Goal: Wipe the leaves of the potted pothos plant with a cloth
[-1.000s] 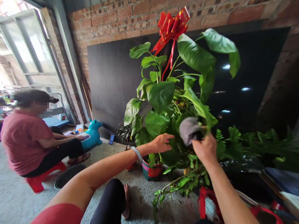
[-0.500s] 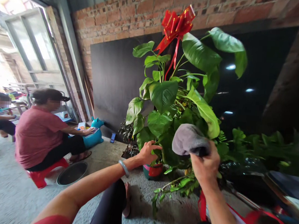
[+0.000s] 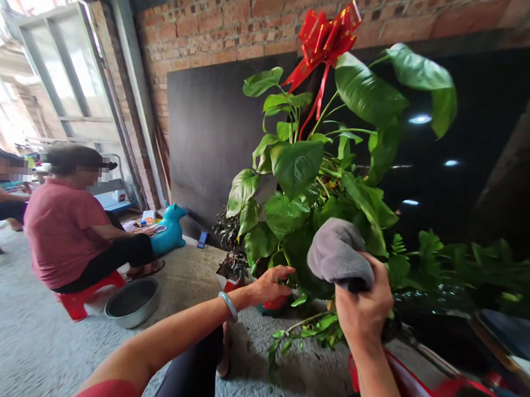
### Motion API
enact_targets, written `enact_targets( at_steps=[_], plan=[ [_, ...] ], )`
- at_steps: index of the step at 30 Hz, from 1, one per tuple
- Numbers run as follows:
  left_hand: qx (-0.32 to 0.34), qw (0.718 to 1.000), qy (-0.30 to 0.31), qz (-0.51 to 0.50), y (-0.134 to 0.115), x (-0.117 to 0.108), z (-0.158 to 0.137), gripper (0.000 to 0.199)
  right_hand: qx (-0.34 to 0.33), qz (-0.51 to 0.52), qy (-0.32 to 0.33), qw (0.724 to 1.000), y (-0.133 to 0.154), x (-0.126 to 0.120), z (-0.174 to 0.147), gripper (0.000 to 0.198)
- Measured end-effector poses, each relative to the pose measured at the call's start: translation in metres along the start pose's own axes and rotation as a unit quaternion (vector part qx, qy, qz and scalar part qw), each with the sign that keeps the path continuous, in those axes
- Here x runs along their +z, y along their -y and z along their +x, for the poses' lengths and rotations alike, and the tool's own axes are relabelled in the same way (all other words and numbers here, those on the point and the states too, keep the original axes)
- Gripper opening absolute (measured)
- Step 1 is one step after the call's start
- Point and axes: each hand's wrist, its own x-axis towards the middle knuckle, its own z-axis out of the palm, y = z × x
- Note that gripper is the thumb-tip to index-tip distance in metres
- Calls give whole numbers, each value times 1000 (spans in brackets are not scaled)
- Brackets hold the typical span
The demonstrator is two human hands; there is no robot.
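A tall potted plant [image 3: 296,167] with broad green leaves stands in front of me. My left hand [image 3: 272,286] is among its lowest leaves, just above the pot [image 3: 273,305]; its fingers are stretched forward and apart, and I cannot tell whether they touch a stem. In my right hand [image 3: 363,303] is a bunched grey cloth [image 3: 337,251], with something dark showing at its base where my fingers wrap round it. The cloth hangs before the lower right leaves and hides some of them. A red ribbon bow [image 3: 326,40] tops the plant.
To the left a person in a pink shirt [image 3: 63,228] sits on a red stool [image 3: 81,301], beside a grey basin [image 3: 133,303] and a blue animal figure [image 3: 172,226]. A small potted plant [image 3: 233,265] adjoins the big one. Dark panels [image 3: 215,135] lean behind.
My left hand has moved slightly down and to the right, lower by the pot. The cloth in my right hand has shifted a little. A long right-hand leaf has swung back. The view has turned slightly.
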Motion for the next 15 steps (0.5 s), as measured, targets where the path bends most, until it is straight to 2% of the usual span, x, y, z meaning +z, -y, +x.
enact_targets(
  at_steps=[1,3,6,8,10,12,14,15],
  plan=[
    [3,1000,-1,-10,-3,1,-1,65,-21,-8,10,1000,-1,5,0,32],
    [34,999,11,-24,-6,3,-3,54,-17,-21,86,996,-8,13,-10,33],
    [52,998,19,-17,1,0,-9,38,70,-37,208,975,-20,9,-39,31],
    [15,1000,-19,-8,12,-4,-14,46,112,-28,235,965,-25,-3,-51,27],
    [-40,996,-77,-20,21,-9,-23,58,120,-14,225,967,-25,-15,-50,25],
    [-76,989,-92,-89,22,-11,-38,59,81,-9,176,981,-20,-21,-40,26],
    [-74,971,-47,-223,12,-9,-56,60,4,-13,116,993,-11,-17,-30,28],
    [-59,950,-13,-306,5,-8,-66,64,-37,-15,94,995,-6,-12,-29,29]
  ],
)
